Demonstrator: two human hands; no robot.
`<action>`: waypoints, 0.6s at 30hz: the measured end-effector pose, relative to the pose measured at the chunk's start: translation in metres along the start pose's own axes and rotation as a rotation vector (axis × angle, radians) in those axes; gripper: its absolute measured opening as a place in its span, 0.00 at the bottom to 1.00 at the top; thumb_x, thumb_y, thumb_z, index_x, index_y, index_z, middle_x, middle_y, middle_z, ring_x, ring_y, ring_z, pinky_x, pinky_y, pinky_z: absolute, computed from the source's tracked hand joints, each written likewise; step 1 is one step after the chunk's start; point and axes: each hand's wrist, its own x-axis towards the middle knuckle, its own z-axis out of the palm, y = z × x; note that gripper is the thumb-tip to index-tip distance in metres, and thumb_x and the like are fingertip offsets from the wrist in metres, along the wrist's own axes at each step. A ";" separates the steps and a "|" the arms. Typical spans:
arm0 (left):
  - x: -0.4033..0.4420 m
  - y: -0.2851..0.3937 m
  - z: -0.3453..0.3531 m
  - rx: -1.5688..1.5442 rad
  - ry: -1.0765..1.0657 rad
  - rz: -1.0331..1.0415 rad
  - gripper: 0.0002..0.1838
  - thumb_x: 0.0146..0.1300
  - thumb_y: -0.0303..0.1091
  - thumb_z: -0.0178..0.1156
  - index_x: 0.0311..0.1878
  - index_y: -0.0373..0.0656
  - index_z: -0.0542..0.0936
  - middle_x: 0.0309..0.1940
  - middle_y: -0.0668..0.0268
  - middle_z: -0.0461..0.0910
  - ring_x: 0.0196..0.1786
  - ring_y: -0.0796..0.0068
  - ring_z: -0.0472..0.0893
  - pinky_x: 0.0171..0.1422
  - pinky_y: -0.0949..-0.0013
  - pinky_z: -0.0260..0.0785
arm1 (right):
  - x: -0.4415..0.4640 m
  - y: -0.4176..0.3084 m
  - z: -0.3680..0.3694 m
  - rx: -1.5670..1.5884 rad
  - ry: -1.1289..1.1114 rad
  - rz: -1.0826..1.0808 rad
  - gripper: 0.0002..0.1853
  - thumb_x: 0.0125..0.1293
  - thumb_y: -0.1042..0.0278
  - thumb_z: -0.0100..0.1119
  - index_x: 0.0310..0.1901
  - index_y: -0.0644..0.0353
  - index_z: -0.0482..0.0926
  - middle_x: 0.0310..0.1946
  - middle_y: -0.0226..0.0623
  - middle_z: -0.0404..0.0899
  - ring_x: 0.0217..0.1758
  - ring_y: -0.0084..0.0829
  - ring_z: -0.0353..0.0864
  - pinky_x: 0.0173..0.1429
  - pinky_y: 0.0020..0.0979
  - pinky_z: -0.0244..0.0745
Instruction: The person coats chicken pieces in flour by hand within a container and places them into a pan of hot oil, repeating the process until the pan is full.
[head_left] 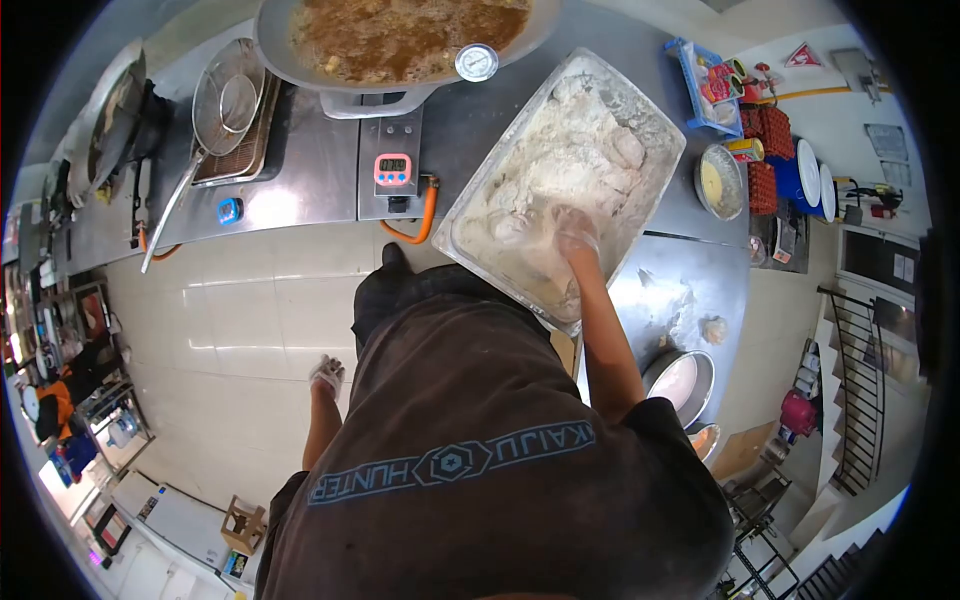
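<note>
My right hand (577,232) is down in a rectangular tray (470,205) of white flour (565,165). Its fingers are blurred and partly sunk in the flour, so their grip does not show. Flour-coated pieces (626,148) lie toward the tray's far right, and another coated lump (512,228) is left of the hand. My left hand (327,373) hangs low at my side above the floor, dusted with flour, its fingers loosely apart and holding nothing.
Beyond the tray, a large pan of bubbling brown oil (400,40) carries a dial thermometer (476,63). A pink timer (393,169), a long-handled strainer (225,100) and a blue timer (230,210) are leftward. Bowls (720,182) and a metal pot (681,385) stand right.
</note>
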 end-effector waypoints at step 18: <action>-0.045 0.007 0.049 0.016 -0.015 0.040 0.18 0.61 0.50 0.51 0.31 0.42 0.72 0.25 0.66 0.73 0.29 0.70 0.71 0.38 0.68 0.66 | 0.079 -0.021 -0.019 0.506 -0.051 -0.509 0.14 0.61 0.63 0.48 0.42 0.62 0.77 0.44 0.39 0.76 0.42 0.36 0.76 0.48 0.31 0.70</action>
